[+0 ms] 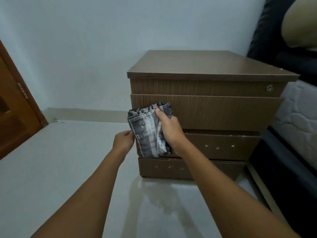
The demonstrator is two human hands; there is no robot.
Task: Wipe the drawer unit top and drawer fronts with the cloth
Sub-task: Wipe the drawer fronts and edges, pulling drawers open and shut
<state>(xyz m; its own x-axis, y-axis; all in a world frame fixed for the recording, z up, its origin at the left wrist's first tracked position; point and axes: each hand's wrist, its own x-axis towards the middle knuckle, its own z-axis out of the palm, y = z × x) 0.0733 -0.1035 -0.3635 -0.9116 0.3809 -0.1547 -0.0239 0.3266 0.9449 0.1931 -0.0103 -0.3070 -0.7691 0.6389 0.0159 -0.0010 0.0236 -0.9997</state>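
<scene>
A brown wood-grain drawer unit (214, 110) stands on the pale floor against the wall, with a bare flat top (202, 64) and several drawer fronts. A folded grey and white striped cloth (145, 131) hangs in front of the unit's left edge, over the second and third drawer fronts. My right hand (169, 127) grips the cloth from the right, thumb on top. My left hand (124, 140) touches the cloth's left edge with its fingertips. Whether the cloth presses on the wood is unclear.
A bed with a white quilted mattress (298, 117) and dark frame (283, 169) stands right beside the unit. An orange-brown door (15, 109) is at the far left. A small lock (269, 87) sits on the top drawer front. Pale floor (60, 160) spreads left and in front.
</scene>
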